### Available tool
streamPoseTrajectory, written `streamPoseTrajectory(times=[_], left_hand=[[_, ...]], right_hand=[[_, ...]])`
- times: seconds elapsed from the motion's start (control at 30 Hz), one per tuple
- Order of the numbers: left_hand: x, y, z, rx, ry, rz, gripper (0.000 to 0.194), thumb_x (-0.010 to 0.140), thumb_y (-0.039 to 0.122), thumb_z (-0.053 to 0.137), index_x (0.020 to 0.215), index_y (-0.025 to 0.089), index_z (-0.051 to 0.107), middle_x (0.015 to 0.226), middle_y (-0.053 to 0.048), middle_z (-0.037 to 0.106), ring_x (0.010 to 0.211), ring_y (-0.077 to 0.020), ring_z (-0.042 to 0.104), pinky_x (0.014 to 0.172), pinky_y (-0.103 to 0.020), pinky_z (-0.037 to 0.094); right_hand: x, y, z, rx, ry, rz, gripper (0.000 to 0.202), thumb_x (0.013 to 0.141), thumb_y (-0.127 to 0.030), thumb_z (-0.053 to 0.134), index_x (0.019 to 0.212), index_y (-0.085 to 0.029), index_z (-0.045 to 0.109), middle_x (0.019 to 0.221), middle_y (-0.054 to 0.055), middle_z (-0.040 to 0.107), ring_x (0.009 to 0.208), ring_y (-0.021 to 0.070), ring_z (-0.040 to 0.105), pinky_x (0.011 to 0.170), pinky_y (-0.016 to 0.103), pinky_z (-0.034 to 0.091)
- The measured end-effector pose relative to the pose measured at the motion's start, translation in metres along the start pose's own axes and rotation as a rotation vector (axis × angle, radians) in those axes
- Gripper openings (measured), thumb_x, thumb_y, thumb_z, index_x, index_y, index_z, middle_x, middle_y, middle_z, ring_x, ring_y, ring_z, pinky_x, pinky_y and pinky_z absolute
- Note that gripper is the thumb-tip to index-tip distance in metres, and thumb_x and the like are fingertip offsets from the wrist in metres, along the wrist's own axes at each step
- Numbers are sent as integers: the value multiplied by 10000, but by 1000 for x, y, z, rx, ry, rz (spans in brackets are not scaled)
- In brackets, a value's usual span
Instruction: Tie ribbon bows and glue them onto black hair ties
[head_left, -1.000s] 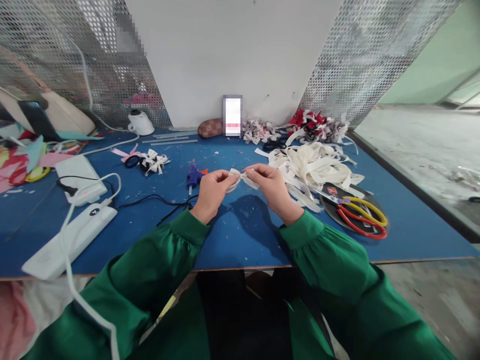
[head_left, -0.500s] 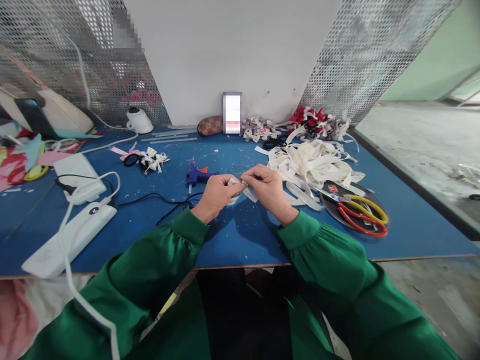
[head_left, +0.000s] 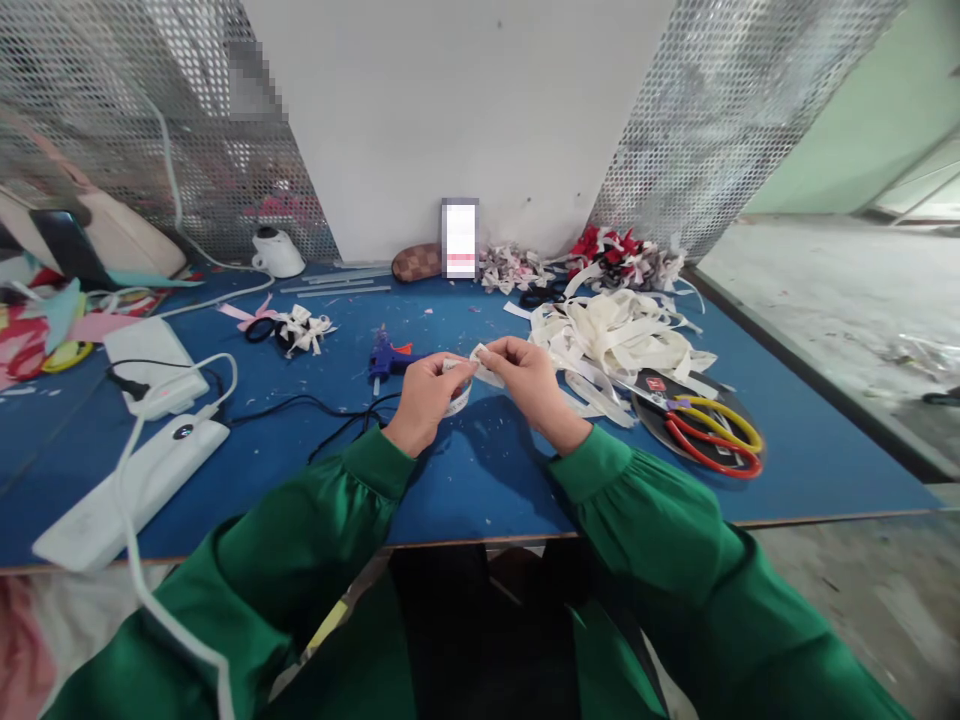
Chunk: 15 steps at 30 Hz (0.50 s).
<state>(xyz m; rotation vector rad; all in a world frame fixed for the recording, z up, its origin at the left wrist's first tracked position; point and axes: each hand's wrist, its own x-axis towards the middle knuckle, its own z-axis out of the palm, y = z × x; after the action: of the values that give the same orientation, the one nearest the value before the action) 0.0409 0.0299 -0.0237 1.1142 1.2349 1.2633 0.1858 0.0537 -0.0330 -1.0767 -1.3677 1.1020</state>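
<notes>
Close together above the table's middle, both hands work on one white ribbon with dark printing. My left hand pinches it between thumb and fingers, and a printed loop hangs below those fingertips. With thumb and forefinger, my right hand grips a folded part of the ribbon, whose pale end shows at the fingertips. Fingers hide the exact fold. Just behind my left hand lies a blue glue gun with an orange trigger. To the right of my right hand spreads a heap of cream ribbon.
Scissors with red and yellow handles rest on a dark round plate at right. White power strips and cables occupy the left. A phone stands upright at the back, near finished bows and a white cup.
My right fingers have shifted slightly left and up, bringing the folded ribbon end up between the fingertips. The ribbon tail below my right hand is less visible. The camera view has shifted slightly.
</notes>
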Motion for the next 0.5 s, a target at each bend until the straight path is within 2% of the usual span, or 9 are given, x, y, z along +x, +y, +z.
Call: streamPoseTrajectory(times=[0.17,0.27,0.4,0.5], left_hand=[[2,1,-3,-5,-30,31,371,715,498,779,681,142,678,551,36,457,495,-65,349,483,-233,259],[3,1,-4,28,-3,56,359,682,485,812,721,140,721,566,22,511,508,-69,389,495,-229,293],[5,0,-4,-44,59,32,349,616,458,854,685,144,716,592,9,568,529,-75,439,523,-226,350],[7,-2,-4,-58,101,44,338,606,445,857,684,150,712,631,-5,623,559,-90,489,558,-234,400]], right_hand=[[0,-1,-2,-31,4,-10,283,737,-454,722,695,-195,618,589,-40,489,569,104,378,536,273,285],[-2,-3,-1,-46,-7,-20,272,725,-431,740,711,-192,611,596,-42,507,567,101,392,536,269,294],[-4,-6,1,-49,-16,-20,226,731,-381,737,726,-193,611,597,-43,530,555,100,410,533,269,301],[-9,-9,3,-112,-11,-76,182,761,-333,708,707,-202,594,587,-46,517,556,104,411,538,271,308]])
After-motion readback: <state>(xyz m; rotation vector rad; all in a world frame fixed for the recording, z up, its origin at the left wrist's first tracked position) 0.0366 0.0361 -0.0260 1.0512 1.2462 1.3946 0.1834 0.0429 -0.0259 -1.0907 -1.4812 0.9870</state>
